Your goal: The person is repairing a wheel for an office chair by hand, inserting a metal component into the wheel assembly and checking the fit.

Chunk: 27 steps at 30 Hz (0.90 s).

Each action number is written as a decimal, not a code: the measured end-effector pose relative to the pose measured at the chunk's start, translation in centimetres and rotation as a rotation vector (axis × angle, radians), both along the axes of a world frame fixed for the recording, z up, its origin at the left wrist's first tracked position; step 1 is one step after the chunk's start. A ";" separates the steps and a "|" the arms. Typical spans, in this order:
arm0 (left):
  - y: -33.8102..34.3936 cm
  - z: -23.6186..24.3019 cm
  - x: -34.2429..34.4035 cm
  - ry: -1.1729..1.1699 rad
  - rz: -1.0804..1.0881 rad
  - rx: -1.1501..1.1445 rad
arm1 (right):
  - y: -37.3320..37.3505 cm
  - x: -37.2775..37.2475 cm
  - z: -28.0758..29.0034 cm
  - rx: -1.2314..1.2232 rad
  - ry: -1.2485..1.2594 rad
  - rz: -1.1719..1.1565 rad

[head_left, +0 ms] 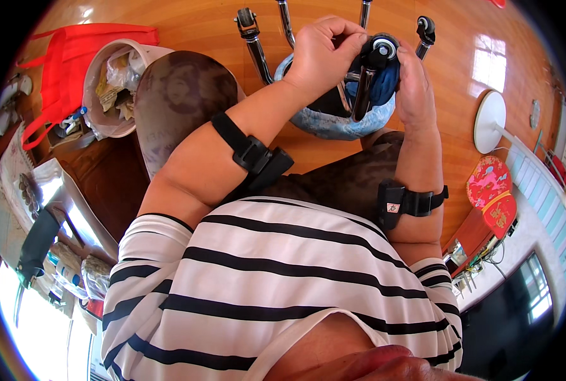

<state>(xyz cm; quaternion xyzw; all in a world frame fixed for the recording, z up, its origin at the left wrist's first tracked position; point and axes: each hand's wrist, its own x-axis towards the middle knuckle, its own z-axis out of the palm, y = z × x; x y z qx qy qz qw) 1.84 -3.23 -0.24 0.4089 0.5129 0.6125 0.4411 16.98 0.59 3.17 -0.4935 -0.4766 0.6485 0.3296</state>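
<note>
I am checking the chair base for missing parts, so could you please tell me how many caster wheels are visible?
3: one caster wheel at upper left, one at upper right, and one between the hands. The other chrome legs run out of view, so more may be hidden.

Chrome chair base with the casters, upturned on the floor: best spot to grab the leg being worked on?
Grip the chrome leg on its bare shaft below the caster, coming from the side. The shaft is a slim round tube that fingers can likely wrap, and the wheel at the tip would roll. The left hand and right hand already crowd the tip.
</note>
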 end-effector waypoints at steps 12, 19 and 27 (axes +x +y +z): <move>-1.3 -0.8 0.1 -0.612 -0.219 -0.283 | -0.2 0.0 0.4 0.195 -0.267 0.195; -1.7 -1.4 0.2 -0.741 -0.244 -0.272 | 0.2 0.5 -0.1 0.136 -0.304 0.230; -2.0 -1.5 0.3 -0.898 -0.236 -0.257 | 0.1 0.2 0.2 0.101 -0.252 0.206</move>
